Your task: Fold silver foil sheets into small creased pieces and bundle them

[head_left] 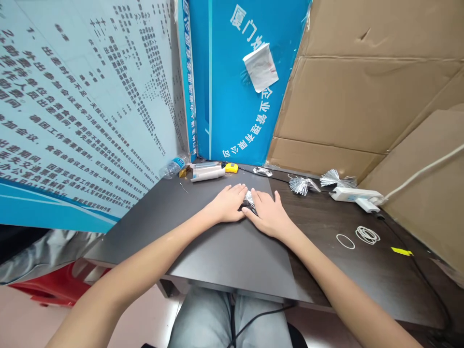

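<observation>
On the grey sheet (232, 261), my left hand (229, 204) lies palm down with its fingers stretched out and fairly close together. My right hand (268, 212) is flat beside it, thumb and fingers extended, its thumb near the left hand. Between the two hands shows a small shiny silvery piece (249, 197) with something dark below it. Both hands press over or against its sides; most of it is hidden, so its kind cannot be told.
Behind the hands are a plastic bottle (174, 166), a roll (208, 173) and a yellow tape measure (231, 167). To the right lie silvery fringed bundles (303, 185), a white power strip (357, 195), white rings (367, 235) and a yellow strip (401, 251). Cardboard (369, 96) walls the right side.
</observation>
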{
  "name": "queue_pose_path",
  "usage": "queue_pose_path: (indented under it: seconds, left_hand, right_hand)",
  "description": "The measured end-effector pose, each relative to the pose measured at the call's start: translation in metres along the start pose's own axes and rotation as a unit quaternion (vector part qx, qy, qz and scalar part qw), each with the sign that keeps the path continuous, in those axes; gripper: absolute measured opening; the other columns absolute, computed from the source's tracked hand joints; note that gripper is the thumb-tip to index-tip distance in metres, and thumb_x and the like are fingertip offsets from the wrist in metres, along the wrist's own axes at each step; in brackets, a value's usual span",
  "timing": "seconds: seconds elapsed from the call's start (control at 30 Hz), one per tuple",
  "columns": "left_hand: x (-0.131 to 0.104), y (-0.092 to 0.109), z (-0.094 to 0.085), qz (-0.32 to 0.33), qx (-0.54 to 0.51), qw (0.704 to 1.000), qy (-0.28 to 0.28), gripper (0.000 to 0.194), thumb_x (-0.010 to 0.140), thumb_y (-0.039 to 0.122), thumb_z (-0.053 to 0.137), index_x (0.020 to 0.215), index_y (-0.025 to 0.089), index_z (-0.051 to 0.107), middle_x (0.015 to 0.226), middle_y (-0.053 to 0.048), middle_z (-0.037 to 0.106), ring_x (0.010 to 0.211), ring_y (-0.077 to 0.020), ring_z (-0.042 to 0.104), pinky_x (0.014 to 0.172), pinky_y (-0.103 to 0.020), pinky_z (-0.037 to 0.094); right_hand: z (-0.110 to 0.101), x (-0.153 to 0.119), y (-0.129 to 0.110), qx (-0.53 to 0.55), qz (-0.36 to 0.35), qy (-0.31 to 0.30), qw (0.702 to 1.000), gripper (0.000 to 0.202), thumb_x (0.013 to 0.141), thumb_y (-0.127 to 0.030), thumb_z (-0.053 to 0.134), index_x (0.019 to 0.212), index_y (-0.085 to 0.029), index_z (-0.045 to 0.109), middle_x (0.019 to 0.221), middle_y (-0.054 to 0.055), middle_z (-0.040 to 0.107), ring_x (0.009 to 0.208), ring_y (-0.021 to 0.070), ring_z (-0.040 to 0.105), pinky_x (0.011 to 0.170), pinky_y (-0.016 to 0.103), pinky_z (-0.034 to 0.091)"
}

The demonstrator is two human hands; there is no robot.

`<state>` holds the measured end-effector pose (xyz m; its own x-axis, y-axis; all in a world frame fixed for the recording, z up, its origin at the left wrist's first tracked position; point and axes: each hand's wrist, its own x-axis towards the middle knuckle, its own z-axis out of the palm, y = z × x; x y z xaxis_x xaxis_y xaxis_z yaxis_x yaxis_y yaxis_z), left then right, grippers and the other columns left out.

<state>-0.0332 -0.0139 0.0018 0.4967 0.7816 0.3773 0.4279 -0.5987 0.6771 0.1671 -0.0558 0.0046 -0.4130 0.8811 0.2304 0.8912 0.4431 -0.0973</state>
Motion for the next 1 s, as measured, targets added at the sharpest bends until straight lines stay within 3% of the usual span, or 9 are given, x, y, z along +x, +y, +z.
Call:
queue_pose_path:
  seconds: [0.1,0.17,0.23,0.37,0.43,0.6,0.73,0.83,1.0]
  left_hand:
    - [0.000,0.003,-0.008,-0.013,-0.069,0.998,0.003,0.072,0.070,0.037,0.084,0.138,0.024,0.067,0.164,-0.016,0.048,0.158,-0.0398,0.035,0.132,-0.055,0.004]
    - [0.004,0.003,-0.013,-0.049,-0.171,0.983,0.035,0.083,0.069,0.043,0.087,0.146,0.027,0.061,0.170,-0.012,0.040,0.160,-0.0369,0.030,0.133,-0.051,0.007]
    - [0.011,0.004,-0.015,-0.127,-0.296,0.942,0.090,0.084,0.080,0.055,0.078,0.154,0.025,0.052,0.174,-0.012,0.031,0.161,-0.0350,0.029,0.133,-0.048,0.013]
    - [0.025,0.006,-0.010,-0.269,-0.484,0.816,0.163,0.078,0.099,0.066,0.037,0.162,0.021,0.038,0.175,-0.015,0.028,0.160,-0.0318,0.034,0.128,-0.047,0.029]
    - [0.026,0.006,-0.004,-0.291,-0.513,0.790,0.169,0.080,0.099,0.068,0.036,0.162,0.018,0.038,0.173,-0.017,0.033,0.157,-0.0324,0.038,0.122,-0.045,0.040]
    - [0.022,0.015,0.006,-0.300,-0.519,0.789,0.140,0.070,0.102,0.065,0.039,0.152,0.017,0.051,0.163,-0.014,0.049,0.146,-0.0341,0.052,0.110,-0.042,0.053]
    - [0.022,0.034,0.002,-0.181,-0.511,0.830,0.131,0.054,0.105,0.055,0.043,0.143,0.021,0.059,0.159,-0.011,0.056,0.152,-0.0290,0.046,0.123,-0.043,0.039]
    - [0.024,0.042,0.006,-0.103,-0.473,0.861,0.154,0.049,0.103,0.052,0.052,0.140,0.021,0.062,0.153,-0.012,0.061,0.153,-0.0281,0.046,0.129,-0.042,0.029]
    - [0.021,0.029,0.026,-0.186,-0.451,0.841,0.234,0.047,0.099,0.046,0.059,0.140,0.022,0.061,0.158,-0.010,0.056,0.152,-0.0282,0.047,0.127,-0.040,0.033]
  right_hand:
    - [0.003,0.001,0.004,-0.033,-0.001,0.024,0.999,0.061,0.107,-0.037,0.036,0.160,-0.007,0.041,0.146,0.025,0.059,0.130,0.0392,0.056,0.115,0.065,0.037]
    - [0.002,0.002,0.009,-0.035,-0.007,0.042,0.999,0.060,0.105,-0.032,0.037,0.158,-0.004,0.041,0.138,0.025,0.062,0.122,0.0381,0.058,0.106,0.055,0.047]
    - [0.000,0.002,0.014,-0.023,-0.019,0.056,0.998,0.060,0.105,-0.033,0.038,0.157,-0.003,0.042,0.136,0.025,0.062,0.120,0.0374,0.058,0.101,0.050,0.049]
    - [-0.002,0.000,0.016,-0.003,-0.056,0.048,0.997,0.062,0.105,-0.037,0.039,0.159,-0.007,0.041,0.137,0.023,0.062,0.123,0.0377,0.058,0.106,0.052,0.047]
    - [0.000,-0.002,0.013,0.001,-0.064,0.040,0.997,0.065,0.105,-0.039,0.039,0.161,-0.007,0.037,0.139,0.024,0.061,0.125,0.0389,0.057,0.108,0.054,0.046]
    - [0.011,-0.005,0.002,0.050,-0.041,0.018,0.998,0.073,0.103,-0.043,0.042,0.165,-0.008,0.025,0.146,0.025,0.055,0.130,0.0399,0.054,0.111,0.057,0.045]
    - [0.010,-0.004,-0.006,0.136,0.004,0.022,0.990,0.077,0.105,-0.049,0.042,0.165,-0.006,0.020,0.152,0.026,0.047,0.141,0.0396,0.045,0.118,0.057,0.040]
    - [0.008,-0.002,-0.012,0.167,0.018,0.038,0.985,0.071,0.105,-0.047,0.042,0.163,-0.008,0.025,0.146,0.025,0.052,0.137,0.0389,0.048,0.117,0.056,0.041]
    - [0.012,-0.001,-0.018,0.167,0.034,0.020,0.985,0.073,0.103,-0.049,0.046,0.163,-0.012,0.027,0.145,0.025,0.055,0.136,0.0413,0.051,0.113,0.059,0.044]
